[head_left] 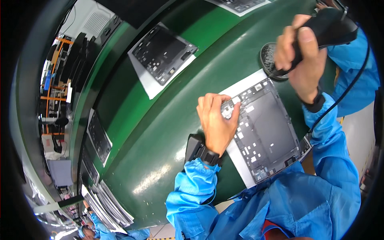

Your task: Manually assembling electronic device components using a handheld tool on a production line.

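Note:
A flat dark grey tablet housing (266, 128), its inside facing up with small white pads along its edges, lies on a white sheet (239, 159) in front of me. My left hand (218, 122) holds its upper left edge, the thumb on the inner parts and the other fingers bent at the rim. Raised over the far right corner, my right hand (306, 64) is wrapped round a black corded hand tool (330, 28) with a thick upper end. The tool narrows downward toward that corner; whether its tip touches cannot be made out.
A round dark dish (267, 55) with a textured inside stands beyond the housing's far right corner. Similar housings (162, 52) lie on sheets along the green bench (160, 132). Stacked sheets (106, 204) sit at the lower left, near another person (96, 228). The tool's cable (356, 84) hangs beside my right arm.

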The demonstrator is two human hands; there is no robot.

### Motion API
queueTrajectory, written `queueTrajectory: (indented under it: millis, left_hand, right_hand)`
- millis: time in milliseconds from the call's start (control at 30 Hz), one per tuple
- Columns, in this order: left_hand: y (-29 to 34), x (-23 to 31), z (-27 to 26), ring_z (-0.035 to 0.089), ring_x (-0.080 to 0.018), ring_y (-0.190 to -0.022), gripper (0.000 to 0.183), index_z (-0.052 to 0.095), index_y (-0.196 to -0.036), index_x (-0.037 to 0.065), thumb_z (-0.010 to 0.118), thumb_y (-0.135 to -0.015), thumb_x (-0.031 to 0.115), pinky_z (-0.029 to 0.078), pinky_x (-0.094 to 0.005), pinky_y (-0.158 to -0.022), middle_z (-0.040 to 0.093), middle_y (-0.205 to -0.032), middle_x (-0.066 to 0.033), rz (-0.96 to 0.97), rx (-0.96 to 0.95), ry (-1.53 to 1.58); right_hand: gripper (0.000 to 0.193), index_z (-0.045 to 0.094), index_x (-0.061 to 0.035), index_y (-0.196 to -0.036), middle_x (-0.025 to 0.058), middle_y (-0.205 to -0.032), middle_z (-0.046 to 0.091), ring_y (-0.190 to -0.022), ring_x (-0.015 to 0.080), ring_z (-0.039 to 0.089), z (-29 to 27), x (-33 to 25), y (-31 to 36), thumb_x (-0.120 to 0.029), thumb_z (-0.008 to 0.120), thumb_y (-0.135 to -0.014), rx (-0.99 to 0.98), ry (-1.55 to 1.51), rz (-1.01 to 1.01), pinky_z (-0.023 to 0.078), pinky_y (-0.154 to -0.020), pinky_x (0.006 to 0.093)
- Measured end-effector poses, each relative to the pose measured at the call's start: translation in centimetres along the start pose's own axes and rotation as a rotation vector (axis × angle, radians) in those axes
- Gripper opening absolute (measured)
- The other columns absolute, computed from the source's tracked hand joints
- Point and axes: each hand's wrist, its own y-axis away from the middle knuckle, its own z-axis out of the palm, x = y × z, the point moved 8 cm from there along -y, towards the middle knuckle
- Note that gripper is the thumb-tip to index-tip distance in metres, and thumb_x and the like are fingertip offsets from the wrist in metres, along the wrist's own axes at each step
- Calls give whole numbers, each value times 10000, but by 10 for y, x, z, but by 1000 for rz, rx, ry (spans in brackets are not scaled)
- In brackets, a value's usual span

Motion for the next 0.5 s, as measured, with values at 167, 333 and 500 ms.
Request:
queueTrajectory:
  millis: [167,333,500]
  left_hand:
    - [5,-5,2,557,-316,-945,287,662,-928,52,860,-739,137,413,-425,-836,600,-931,-95,-15,27,31]
    - [5,-8,2,536,-334,-986,309,647,-948,40,853,-723,92,403,-441,-842,576,-980,-106,-42,12,56]
    - [5,-9,3,525,-325,-956,356,608,-960,38,845,-706,113,394,-436,-832,567,-957,-106,-19,33,54]
  right_hand:
    - [235,462,-47,-1164,38,-631,494,-468,100,445,83,49,37,-207,588,-1046,-234,-83,189,394,-441,266]
    - [234,454,-32,-1142,26,-626,491,-464,86,437,94,63,51,-209,580,-1055,-267,-76,217,377,-433,247]
    - [199,568,-35,-887,-35,-557,509,-443,39,445,97,64,52,-152,638,-1033,-202,-154,249,356,-450,221]
